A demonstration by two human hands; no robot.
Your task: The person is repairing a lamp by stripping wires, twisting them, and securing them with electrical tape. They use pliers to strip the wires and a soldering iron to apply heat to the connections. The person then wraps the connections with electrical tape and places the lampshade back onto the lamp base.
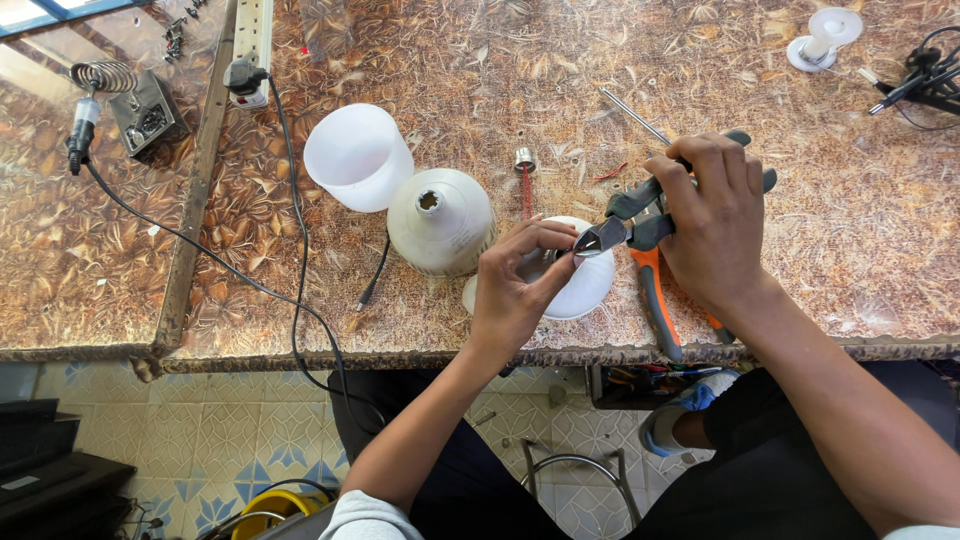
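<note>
- Two hands meet over the front edge of the leaf-patterned bench [760, 80], close together so the cutter's tip lands right where the fingers pinch
- The right hand [715, 215] is wrapped tight round the black-handled cutters [640, 215], knuckles up, wrist cocked inward, the nose aimed left
- The left hand [520, 285] is nearly closed, thumb and forefinger nipping a small piece at the cutter tip; what it is cannot be made out
- Under both lies a white dome cover [585, 290], near the bench edge
- Orange-handled pliers [655, 300] lie beneath the right hand
- A grey bulb housing [440, 225] and a translucent white diffuser [355, 155] stand just left, touching
</note>
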